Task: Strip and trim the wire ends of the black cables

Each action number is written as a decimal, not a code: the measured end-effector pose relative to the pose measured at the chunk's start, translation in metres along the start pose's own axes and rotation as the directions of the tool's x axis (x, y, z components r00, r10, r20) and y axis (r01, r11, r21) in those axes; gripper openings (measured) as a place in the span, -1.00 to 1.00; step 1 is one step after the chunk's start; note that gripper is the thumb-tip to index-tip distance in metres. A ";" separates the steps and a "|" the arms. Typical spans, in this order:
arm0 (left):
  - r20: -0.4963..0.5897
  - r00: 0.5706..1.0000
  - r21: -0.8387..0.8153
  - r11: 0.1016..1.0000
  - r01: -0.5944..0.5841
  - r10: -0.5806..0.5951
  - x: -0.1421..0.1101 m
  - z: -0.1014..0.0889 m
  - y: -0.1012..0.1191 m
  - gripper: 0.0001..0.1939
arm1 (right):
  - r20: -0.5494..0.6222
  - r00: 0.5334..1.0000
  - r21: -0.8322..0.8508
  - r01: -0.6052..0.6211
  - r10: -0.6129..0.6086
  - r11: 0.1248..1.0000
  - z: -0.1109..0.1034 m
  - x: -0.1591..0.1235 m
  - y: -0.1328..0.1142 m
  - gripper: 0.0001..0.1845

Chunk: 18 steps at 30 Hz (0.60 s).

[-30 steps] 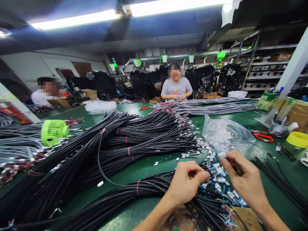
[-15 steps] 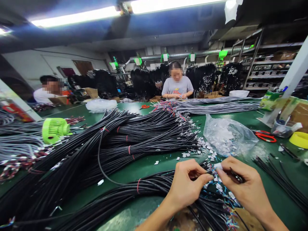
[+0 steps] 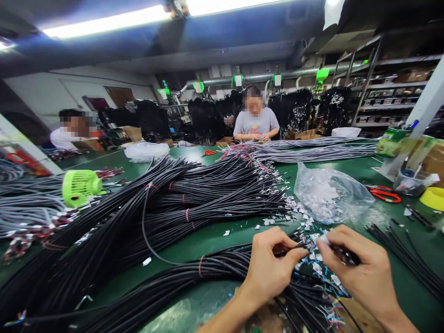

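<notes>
My left hand is closed in a pinch on the end of a black cable, thumb against forefinger. Fine coloured wires show just beyond its fingertips. My right hand, also closed, pinches a small white scrap between thumb and forefinger. A dark, slim tool is tucked in the same hand; its kind is mostly hidden by the fingers. Below both hands lies a bundle of black cables, tied with a red band, its stripped ends showing coloured wires.
Larger bundles of black cable lie across the green table. A clear bag of white scraps, red-handled scissors and loose black cables are at right. A green fan stands left. A person works opposite.
My right hand has drawn slightly right, away from the left fingertips, with the white scrap in its pinch. The tool in it has turned a little. My left hand has hardly moved.
</notes>
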State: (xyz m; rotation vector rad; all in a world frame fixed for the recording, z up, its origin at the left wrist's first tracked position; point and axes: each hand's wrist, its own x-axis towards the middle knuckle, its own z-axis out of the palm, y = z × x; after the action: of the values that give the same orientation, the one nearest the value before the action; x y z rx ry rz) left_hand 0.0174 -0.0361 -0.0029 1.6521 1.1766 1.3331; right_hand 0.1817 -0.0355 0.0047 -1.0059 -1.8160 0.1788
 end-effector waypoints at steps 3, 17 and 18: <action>-0.013 0.997 0.107 0.991 -0.075 0.077 -0.001 0.002 0.001 -0.82 | 0.027 0.996 -0.012 0.085 -0.085 0.996 0.002 -0.004 0.004 -0.88; -0.150 0.895 0.244 0.893 -0.379 0.421 -0.001 -0.001 -0.002 -0.81 | 0.024 0.986 -0.006 0.166 -0.166 0.986 0.007 -0.007 0.003 -0.79; -0.145 0.872 0.285 0.864 -0.415 0.467 -0.001 0.000 -0.004 -0.81 | 0.021 0.979 -0.033 0.206 -0.205 0.978 0.007 -0.009 0.006 -0.76</action>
State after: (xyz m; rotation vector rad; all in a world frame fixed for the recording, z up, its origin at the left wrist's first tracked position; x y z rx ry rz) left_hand 0.0161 -0.0358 -0.0066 2.0959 1.1580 1.7393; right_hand 0.1801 -0.0362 -0.0083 -0.8356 -1.9310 0.0295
